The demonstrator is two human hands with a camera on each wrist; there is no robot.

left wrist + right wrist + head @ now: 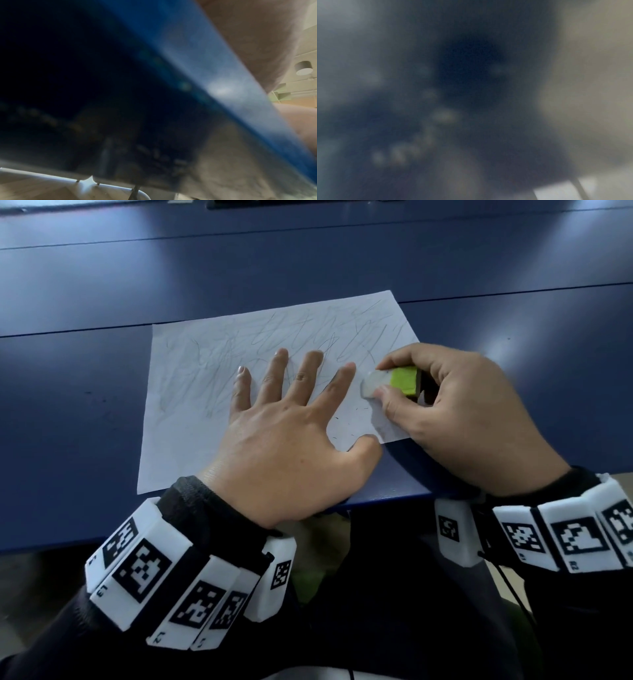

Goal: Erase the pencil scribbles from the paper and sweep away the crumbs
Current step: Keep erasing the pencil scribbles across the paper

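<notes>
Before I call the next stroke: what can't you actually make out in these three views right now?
- Paper under the left hand: head view, the palm hides any scribbles there.
- Eraser contact face: head view, hidden by the right hand fingers and the eraser itself.
- Crumbs: head view, too small to count.
- Left wrist view: only the blurred desk edge; no paper.
- Right wrist view: fully blurred and dark.

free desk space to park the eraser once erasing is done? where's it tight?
Bare blue desk left of the paper, and a wide strip beyond its far edge. Tight at the near right corner: left hand flat on the sheet, right hand gripping the eraser, crumbs between them.
</notes>
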